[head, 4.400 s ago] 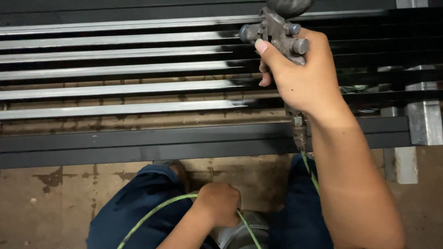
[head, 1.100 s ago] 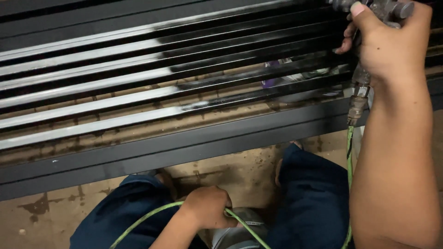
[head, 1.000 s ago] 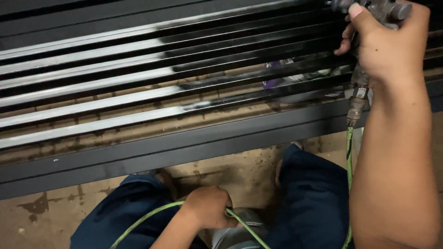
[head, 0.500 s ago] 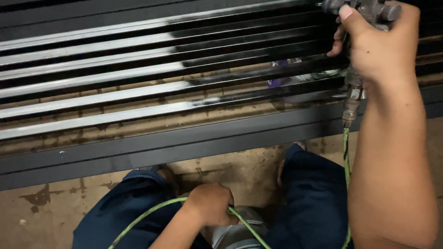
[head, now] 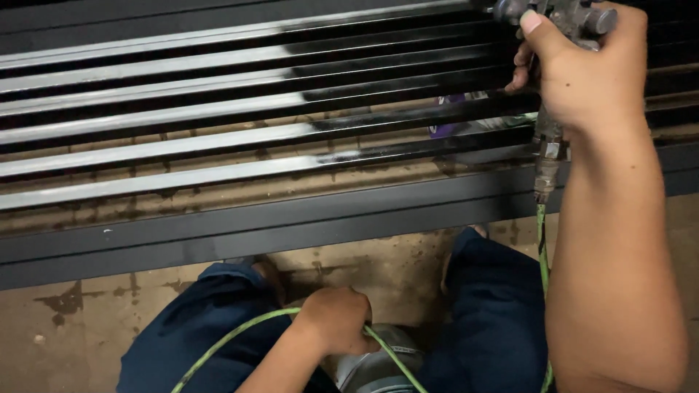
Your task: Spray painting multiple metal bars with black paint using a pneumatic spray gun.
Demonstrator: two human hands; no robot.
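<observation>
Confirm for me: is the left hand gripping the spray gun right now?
No, the left hand is closed on the green hose low between the knees, while the right hand holds the spray gun.

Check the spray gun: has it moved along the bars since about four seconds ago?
Yes. The spray gun in the right hand has shifted rightward along the metal bars; the black painted stretch now extends further behind it. The left hand holds the green hose.

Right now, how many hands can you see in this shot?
2. The right hand is at the top right, gripping the spray gun over the metal bars. The left hand is at the bottom centre, closed on the green hose.
</observation>
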